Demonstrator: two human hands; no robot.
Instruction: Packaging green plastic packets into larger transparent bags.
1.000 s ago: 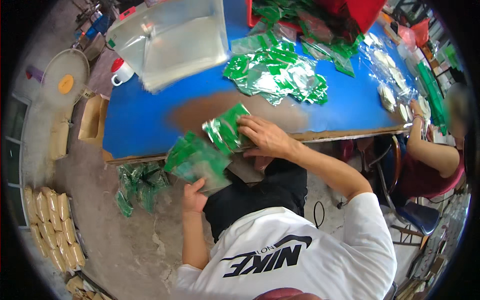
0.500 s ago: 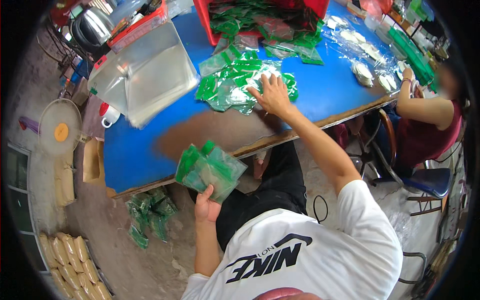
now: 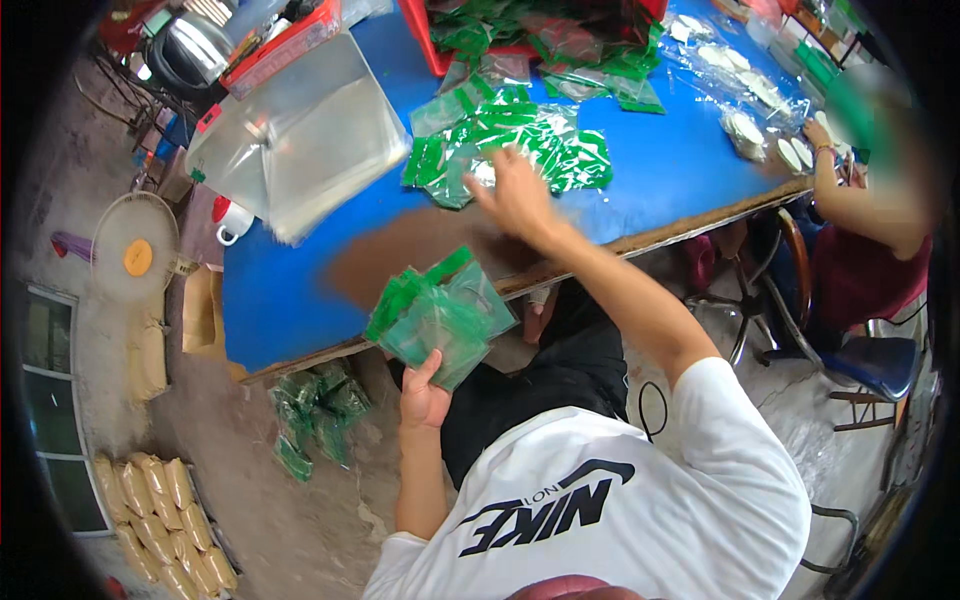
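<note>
My left hand (image 3: 424, 396) holds a stack of clear packets with green tops (image 3: 436, 316) just below the front edge of the blue table (image 3: 300, 290). My right hand (image 3: 513, 195) reaches out over the table and rests on a loose pile of the same green packets (image 3: 510, 140), fingers spread on them. A red tray (image 3: 470, 30) at the far edge holds more of these packets.
A stack of clear plastic bags (image 3: 300, 140) lies on the table's left part. Another person (image 3: 860, 200) sits at the right end with small round items (image 3: 745, 130). Green packets (image 3: 315, 415) lie on the floor below; a fan (image 3: 135, 255) and tan sacks (image 3: 165, 520) stand left.
My right hand has moved from the table's front edge out to the far pile of packets. The left hand has risen a little with its stack.
</note>
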